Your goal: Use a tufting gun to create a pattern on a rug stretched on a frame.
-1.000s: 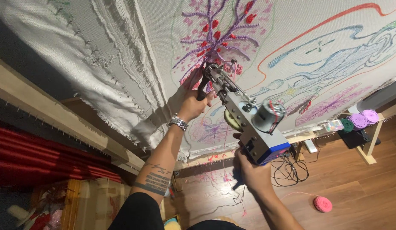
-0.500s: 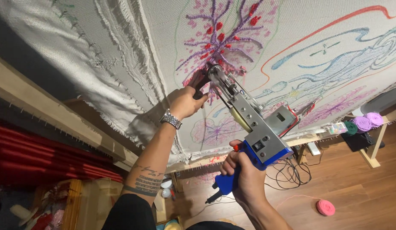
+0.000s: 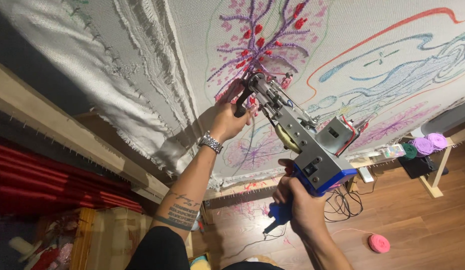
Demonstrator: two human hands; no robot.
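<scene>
a: what is the person doing with the hands right now?

b: the person is holding a tufting gun (image 3: 312, 150) up against a big white cloth (image 3: 202, 55) that is stretching over a wooden frame (image 3: 52, 135). the right hand (image 3: 300, 207) is wrapping tight around the blue rear handle, fingers closed on it. the left hand (image 3: 230, 120) is gripping the black front handle near the tip, also closed around it.

a: where is the gun sitting against the cloth?

b: its tip is pressing at, or just beside, the base of a purple branching design (image 3: 265, 47) with red dots. whether the needle is actually going through the cloth is hidden by the left hand.

a: so which step is this looking like?

b: judging from the pose, the person is filling in or lining up a stitch line on the purple part, with much of the drawn outline, such as the blue line drawing (image 3: 392, 80) and the red curve (image 3: 392, 30), looking unfilled.

a: what is the next move calling for?

b: probably steady pressure into the cloth with both hands, and guiding the tip along the drawn line without letting it tilt off.

a: anything else around?

b: a pink ball of yarn (image 3: 378, 243) is lying on the wooden floor (image 3: 417, 220), well apart from the hands. purple yarn cones (image 3: 428, 144) are standing near the frame's far end, and dark cables (image 3: 345, 202) are trailing on the floor below the gun.
</scene>
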